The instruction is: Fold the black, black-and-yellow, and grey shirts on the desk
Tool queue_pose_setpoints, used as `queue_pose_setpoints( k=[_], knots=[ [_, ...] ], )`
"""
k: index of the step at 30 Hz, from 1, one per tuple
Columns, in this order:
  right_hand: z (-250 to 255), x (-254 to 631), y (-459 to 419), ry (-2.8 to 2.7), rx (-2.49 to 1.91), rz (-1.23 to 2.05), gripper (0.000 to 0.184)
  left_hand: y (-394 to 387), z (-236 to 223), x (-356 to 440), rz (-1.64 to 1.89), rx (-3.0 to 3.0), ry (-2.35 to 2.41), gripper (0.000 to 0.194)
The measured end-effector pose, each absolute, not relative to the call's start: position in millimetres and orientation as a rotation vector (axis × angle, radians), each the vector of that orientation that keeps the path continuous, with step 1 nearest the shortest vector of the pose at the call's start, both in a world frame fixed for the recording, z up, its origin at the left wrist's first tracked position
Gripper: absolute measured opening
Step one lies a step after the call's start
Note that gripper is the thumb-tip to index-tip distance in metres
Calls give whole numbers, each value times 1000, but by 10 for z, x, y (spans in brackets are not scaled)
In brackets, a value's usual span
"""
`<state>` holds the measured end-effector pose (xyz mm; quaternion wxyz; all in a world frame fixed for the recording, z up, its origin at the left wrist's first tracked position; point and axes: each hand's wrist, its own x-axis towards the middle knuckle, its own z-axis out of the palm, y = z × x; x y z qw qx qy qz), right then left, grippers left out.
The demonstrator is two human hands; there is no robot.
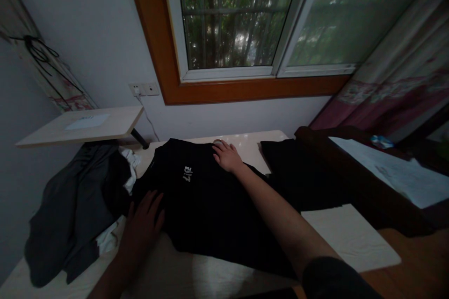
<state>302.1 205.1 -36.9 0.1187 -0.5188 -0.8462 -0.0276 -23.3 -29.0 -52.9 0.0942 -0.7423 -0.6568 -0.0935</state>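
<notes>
A black T-shirt with a small white print lies spread across the pale table. My right hand rests flat on its far edge, fingers stretched out. At the near left side of the shirt, my left hand lies with its fingers apart, touching or just over the cloth by the sleeve; it is dark and slightly blurred. Neither hand grips anything. My right forearm crosses over the right part of the shirt and hides some of it.
Grey and black clothes are heaped at the left, under a raised shelf. Folded black cloth lies to the right. A pale board is at the near right. Behind the table are a wall socket and a window.
</notes>
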Motion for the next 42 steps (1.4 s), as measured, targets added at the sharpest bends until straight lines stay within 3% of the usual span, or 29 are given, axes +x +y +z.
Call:
queue_pose_setpoints(
  k=[12, 20, 27, 42],
  knots=[
    [-171, 3194, 1798, -2352, -1775, -181, 35, -296, -539, -246, -379, -2201, -1904, 48],
    [-182, 3335, 1714, -2341, -1949, -104, 36, -297, -525, -236, -390, -2184, -1867, 45],
    [-150, 3406, 1724, -2383, -1975, -65, 35, -401, -414, -243, -443, -2162, -1808, 24],
    [-152, 3441, 1717, -2353, -1994, -32, 34, -372, -435, -249, -448, -2208, -1843, 17]
  ],
)
